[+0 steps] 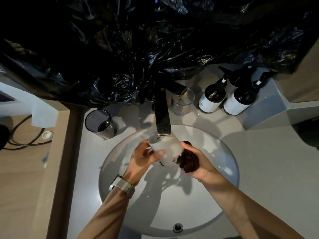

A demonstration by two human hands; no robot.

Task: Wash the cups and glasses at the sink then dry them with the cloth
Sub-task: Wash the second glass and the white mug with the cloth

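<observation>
Over the round white sink [224, 171], my left hand [144, 156] grips a frosted white cup [166, 149] lying on its side, base toward the tap. My right hand [195, 162] holds a bunched dark brown cloth [188, 160] against the cup's open end. A dark-rimmed clear glass [101, 124] stands on the counter left of the sink. Another clear glass [182, 102] stands behind the tap, to its right.
A dark flat tap [162, 116] reaches out over the sink just above the cup. Two dark pump bottles [213, 97] [240, 100] stand at the back right. Black plastic sheeting [138, 49] hangs over the wall behind. A cable [25, 135] lies on the wooden surface at left.
</observation>
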